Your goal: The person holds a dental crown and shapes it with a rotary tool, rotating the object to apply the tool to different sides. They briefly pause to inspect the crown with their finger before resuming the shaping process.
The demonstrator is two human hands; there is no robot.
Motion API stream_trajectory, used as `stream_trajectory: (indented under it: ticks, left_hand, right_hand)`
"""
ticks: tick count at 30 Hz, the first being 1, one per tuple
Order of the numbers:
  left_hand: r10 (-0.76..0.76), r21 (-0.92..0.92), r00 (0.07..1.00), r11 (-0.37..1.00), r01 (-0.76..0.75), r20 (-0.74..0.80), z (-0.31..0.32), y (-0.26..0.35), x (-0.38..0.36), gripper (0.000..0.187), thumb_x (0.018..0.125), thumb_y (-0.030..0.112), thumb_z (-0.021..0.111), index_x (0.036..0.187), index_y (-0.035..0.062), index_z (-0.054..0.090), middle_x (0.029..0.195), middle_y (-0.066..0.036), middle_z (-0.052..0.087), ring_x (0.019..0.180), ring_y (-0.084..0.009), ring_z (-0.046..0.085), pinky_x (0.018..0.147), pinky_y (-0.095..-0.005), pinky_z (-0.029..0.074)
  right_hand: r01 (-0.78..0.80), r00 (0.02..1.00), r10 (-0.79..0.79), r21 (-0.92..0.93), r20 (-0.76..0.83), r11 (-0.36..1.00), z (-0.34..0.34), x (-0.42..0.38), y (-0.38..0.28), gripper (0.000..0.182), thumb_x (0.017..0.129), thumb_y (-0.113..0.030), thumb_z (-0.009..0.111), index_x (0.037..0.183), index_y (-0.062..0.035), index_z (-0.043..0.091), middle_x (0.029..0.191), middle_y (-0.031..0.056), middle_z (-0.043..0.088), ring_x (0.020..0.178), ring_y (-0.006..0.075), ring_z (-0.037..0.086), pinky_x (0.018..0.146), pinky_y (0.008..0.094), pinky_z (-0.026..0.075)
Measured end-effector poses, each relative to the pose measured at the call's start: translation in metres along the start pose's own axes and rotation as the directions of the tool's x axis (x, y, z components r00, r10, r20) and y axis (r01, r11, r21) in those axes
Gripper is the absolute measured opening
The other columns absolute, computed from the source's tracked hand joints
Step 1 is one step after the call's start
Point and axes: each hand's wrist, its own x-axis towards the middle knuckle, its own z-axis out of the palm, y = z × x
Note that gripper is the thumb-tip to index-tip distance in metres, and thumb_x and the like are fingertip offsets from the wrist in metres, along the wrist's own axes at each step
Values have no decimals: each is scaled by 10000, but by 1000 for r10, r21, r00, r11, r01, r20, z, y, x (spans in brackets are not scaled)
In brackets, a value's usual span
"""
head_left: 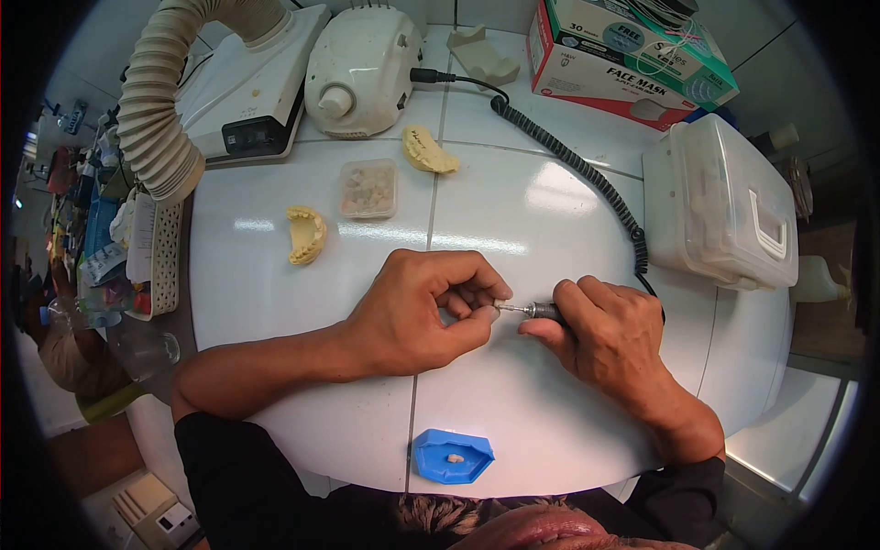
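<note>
My left hand (417,307) pinches a small tooth-coloured dental piece (500,303) between thumb and fingertips, over the middle of the table. My right hand (610,330) is wrapped around a rotary handpiece (546,313). Its thin metal bur points left and meets the small piece, or comes very close to it. Part of the piece is hidden by my fingertips. Nearer my body, a blue tray (431,463) holds another small tooth-coloured piece (456,458).
Dental casts (306,235) (429,151) and a clear box (369,190) of small pieces lie beyond my hands. A coiled cord (573,156) runs from the control unit (362,78). A suction hose (151,101), mask box (623,64) and lidded case (720,206) stand around.
</note>
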Motion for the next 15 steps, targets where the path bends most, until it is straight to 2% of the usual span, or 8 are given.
stream_trajectory:
  ticks: [15]
  left_hand:
    - [-18, -14, 1000, 1000, 18, 9, -1, 1, 0, 187, 936, 16, 775, 1118, -26, 781, 978, -65, 777, 899, -82, 722, 766, -226, 587]
  right_hand:
    - [-2, 1000, 2, 17, -12, 1000, 0, 0, 1, 532, 952, -604, 790, 816, -121, 614, 630, 22, 525, 464, 214, 555, 453, 349, 438]
